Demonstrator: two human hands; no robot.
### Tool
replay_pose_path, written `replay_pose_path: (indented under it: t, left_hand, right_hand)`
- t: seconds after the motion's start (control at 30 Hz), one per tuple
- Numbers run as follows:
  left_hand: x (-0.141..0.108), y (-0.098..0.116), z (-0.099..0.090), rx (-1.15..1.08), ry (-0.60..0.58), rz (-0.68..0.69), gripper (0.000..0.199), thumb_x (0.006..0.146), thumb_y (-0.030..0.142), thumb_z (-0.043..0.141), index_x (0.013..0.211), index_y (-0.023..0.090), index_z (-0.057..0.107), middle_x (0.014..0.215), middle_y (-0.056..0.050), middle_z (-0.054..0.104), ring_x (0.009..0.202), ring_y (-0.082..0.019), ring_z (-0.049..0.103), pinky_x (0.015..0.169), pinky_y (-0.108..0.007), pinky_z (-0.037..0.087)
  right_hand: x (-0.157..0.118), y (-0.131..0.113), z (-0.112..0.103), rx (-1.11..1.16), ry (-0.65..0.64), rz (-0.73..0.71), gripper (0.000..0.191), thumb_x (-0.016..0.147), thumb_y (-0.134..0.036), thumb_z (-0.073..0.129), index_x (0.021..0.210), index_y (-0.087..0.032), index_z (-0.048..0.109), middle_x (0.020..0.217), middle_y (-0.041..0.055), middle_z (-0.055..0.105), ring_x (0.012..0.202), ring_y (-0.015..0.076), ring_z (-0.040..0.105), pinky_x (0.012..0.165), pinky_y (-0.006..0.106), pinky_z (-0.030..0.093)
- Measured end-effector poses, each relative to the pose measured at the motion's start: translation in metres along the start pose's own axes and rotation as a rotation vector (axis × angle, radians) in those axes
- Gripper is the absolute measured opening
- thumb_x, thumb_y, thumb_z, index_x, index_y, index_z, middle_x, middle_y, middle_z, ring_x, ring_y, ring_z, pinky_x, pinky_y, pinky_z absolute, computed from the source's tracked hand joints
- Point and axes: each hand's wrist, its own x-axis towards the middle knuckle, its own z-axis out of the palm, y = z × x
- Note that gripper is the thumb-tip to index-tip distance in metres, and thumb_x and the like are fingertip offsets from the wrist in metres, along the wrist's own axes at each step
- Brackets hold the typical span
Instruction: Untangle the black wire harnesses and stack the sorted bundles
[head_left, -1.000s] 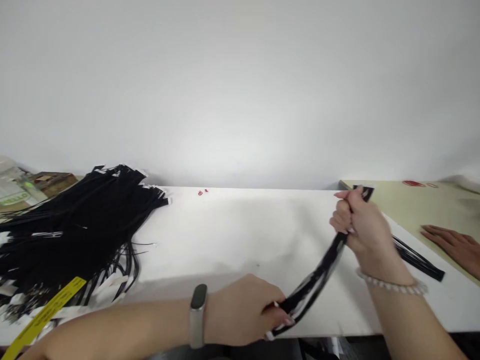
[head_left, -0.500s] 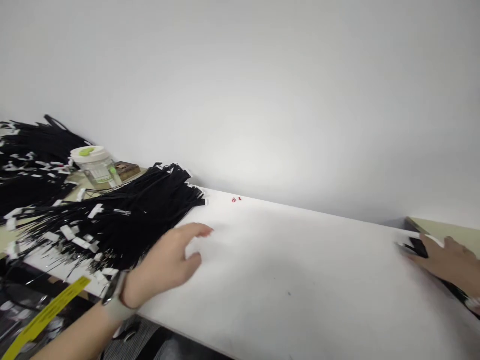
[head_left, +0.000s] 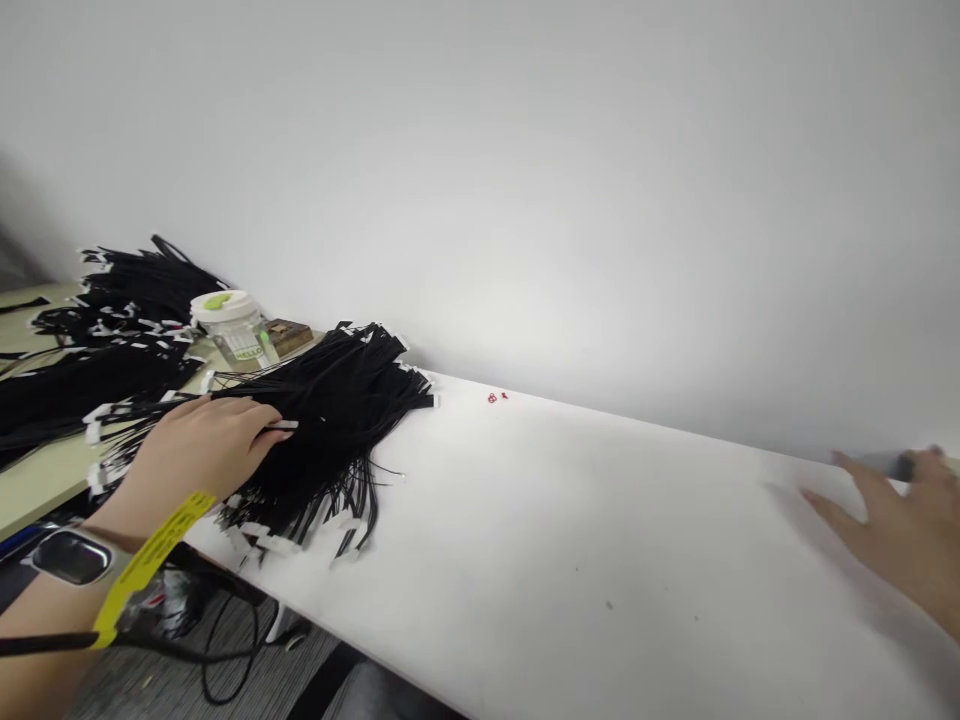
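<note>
Black cables lie in a thick pile [head_left: 337, 400] on the left end of a white table [head_left: 562, 560], their white tags sticking out along the edges. The left hand [head_left: 206, 440] rests over the left part of this pile, fingers bent and partly closed, its thumb beside a small white tag [head_left: 283, 425]; whether it grips any cable, I cannot tell. A watch [head_left: 71, 557] circles the wrist, and a yellow label [head_left: 154, 560] hangs in front of it on a black cord [head_left: 161, 648]. The right hand [head_left: 889, 525], blurred, is well apart above the table's right end, wide open with fingers spread and nothing in its grasp. Behind the pile stand a lidded cup [head_left: 238, 335] and a brown box [head_left: 291, 336]
</note>
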Motion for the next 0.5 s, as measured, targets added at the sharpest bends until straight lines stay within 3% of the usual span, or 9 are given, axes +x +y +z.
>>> replay_pose_path:
  t: [0.1, 0.2, 0.27, 0.33, 0.37, 0.43, 0.5]
  left_hand:
    - [-0.001, -0.002, -0.01, 0.063, -0.032, 0.04, 0.039, 0.088, 0.032, 0.025, 0.09, 0.016, 0.06, 0.078, -0.005, 0.064, 0.077, -0.021, 0.058, 0.071, -0.028, 0.036]
    - [-0.003, -0.006, -0.017, -0.018, -0.02, -0.061, 0.038, 0.087, 0.036, 0.026, 0.096, 0.018, 0.059, 0.08, -0.001, 0.064, 0.071, -0.018, 0.058, 0.064, -0.024, 0.035]
    - [-0.005, -0.005, -0.023, -0.097, 0.019, -0.214, 0.036, 0.083, 0.041, 0.033, 0.099, 0.02, 0.058, 0.078, 0.0, 0.065, 0.064, -0.016, 0.057, 0.059, -0.021, 0.035]
    - [-0.007, 0.004, -0.026, -0.16, 0.063, -0.29, 0.035, 0.081, 0.043, 0.038, 0.096, 0.02, 0.059, 0.075, 0.0, 0.065, 0.059, -0.015, 0.057, 0.055, -0.021, 0.036]
    - [-0.008, 0.01, -0.025, -0.183, 0.114, -0.26, 0.034, 0.081, 0.043, 0.039, 0.094, 0.02, 0.06, 0.077, -0.001, 0.065, 0.063, -0.017, 0.058, 0.057, -0.023, 0.038]
    - [-0.011, 0.025, -0.021, -0.277, 0.283, -0.055, 0.03, 0.081, 0.04, 0.043, 0.09, 0.018, 0.061, 0.086, -0.003, 0.066, 0.075, -0.019, 0.06, 0.068, -0.028, 0.042]
    - [-0.015, 0.04, -0.012, -0.36, 0.455, 0.119, 0.019, 0.077, 0.034, 0.051, 0.076, 0.018, 0.062, 0.085, -0.003, 0.067, 0.09, -0.021, 0.058, 0.089, -0.038, 0.037]
  right_hand:
    - [0.001, -0.055, 0.014, 0.128, -0.105, -0.07, 0.05, 0.063, -0.05, 0.062, 0.096, -0.012, 0.061, 0.139, 0.0255, -0.002, 0.129, 0.0367, -0.002, 0.096, 0.051, 0.008]
    - [-0.008, -0.12, 0.038, 0.317, -0.314, -0.124, 0.042, 0.072, -0.042, 0.058, 0.103, -0.015, 0.058, 0.142, 0.0183, 0.007, 0.131, 0.0304, 0.001, 0.101, 0.045, 0.01]
    - [-0.02, -0.171, 0.057, 0.473, -0.549, -0.115, 0.042, 0.072, -0.043, 0.058, 0.107, -0.019, 0.056, 0.131, 0.0167, 0.035, 0.124, 0.0294, 0.027, 0.098, 0.044, 0.025]
    - [-0.035, -0.227, 0.08, 0.641, -0.832, -0.061, 0.045, 0.076, -0.047, 0.052, 0.111, -0.02, 0.052, 0.106, 0.0115, 0.056, 0.095, 0.0213, 0.055, 0.084, 0.04, 0.042]
    - [-0.043, -0.256, 0.092, 0.729, -0.977, -0.016, 0.047, 0.08, -0.049, 0.047, 0.115, -0.018, 0.048, 0.096, 0.0092, 0.059, 0.082, 0.0167, 0.059, 0.076, 0.037, 0.047]
    - [-0.057, -0.31, 0.119, 0.887, -1.204, 0.091, 0.051, 0.083, -0.05, 0.04, 0.116, -0.012, 0.045, 0.086, 0.007, 0.06, 0.07, 0.0121, 0.059, 0.065, 0.031, 0.05]
    - [-0.066, -0.356, 0.145, 1.034, -1.321, 0.214, 0.048, 0.085, -0.049, 0.038, 0.112, -0.01, 0.047, 0.085, 0.0061, 0.059, 0.068, 0.0102, 0.058, 0.062, 0.028, 0.05]
